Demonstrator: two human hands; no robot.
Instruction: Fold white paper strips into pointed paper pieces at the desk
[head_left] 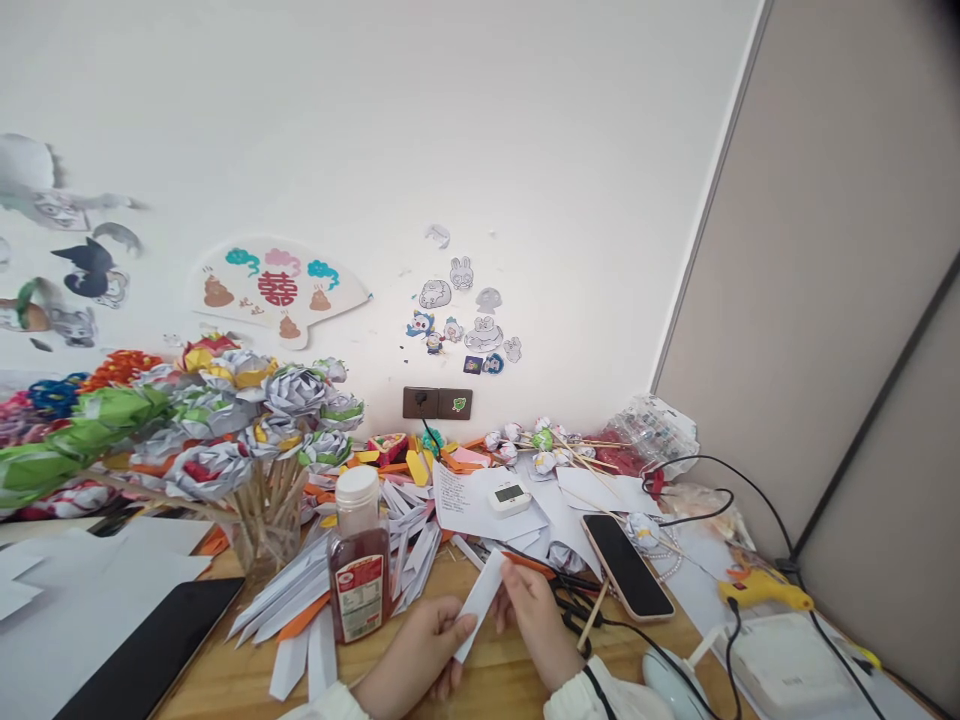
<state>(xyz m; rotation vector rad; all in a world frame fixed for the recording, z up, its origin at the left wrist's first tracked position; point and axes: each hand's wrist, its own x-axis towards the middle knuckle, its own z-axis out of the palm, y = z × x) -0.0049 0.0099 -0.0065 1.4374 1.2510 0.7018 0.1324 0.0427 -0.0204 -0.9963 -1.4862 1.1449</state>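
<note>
Pinching strip (478, 608) toward desk (214, 665) front edge: left hand (426, 640), right hand (531, 608) both closed. Far-left-corner flowers (296, 388) look done; strip doesn't.

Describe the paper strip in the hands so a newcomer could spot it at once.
Find the wooden table below the white wall, then the white-capped bottle. Just right of it, the left hand and right hand hold a white paper strip, slanting up to the right. The loose strips lie beside the bottle; only this one is held.
</note>
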